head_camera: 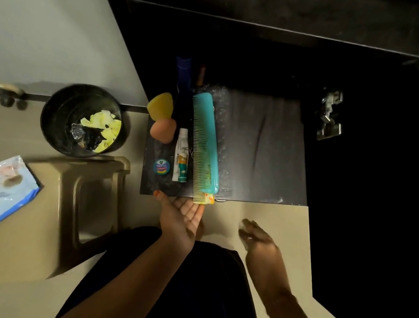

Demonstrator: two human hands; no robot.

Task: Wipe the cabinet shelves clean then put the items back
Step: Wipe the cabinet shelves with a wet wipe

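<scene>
Here two combs (pixel 205 142), two sponges (pixel 162 129), one tube (pixel 182 155) line the shelf (pixel 258 149); both hands (pixel 181 217) spread, empty.

Dark cabinet shelf (pixel 263 150) has stuff lined up along its left side: long teal plastic comb (pixel 205 142) lying lengthwise, white ointment tube (pixel 182 155) beside it, small round blue balm tin (pixel 161 167), yellow (pixel 160 105) and peach (pixel 163 130) teardrop makeup sponges touching.

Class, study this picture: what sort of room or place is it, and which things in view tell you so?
Probably a home bathroom or dressing corner: a low dark cabinet shelf holds a teal comb, a small tube and makeup sponges, with a waste bin beside it.
</scene>
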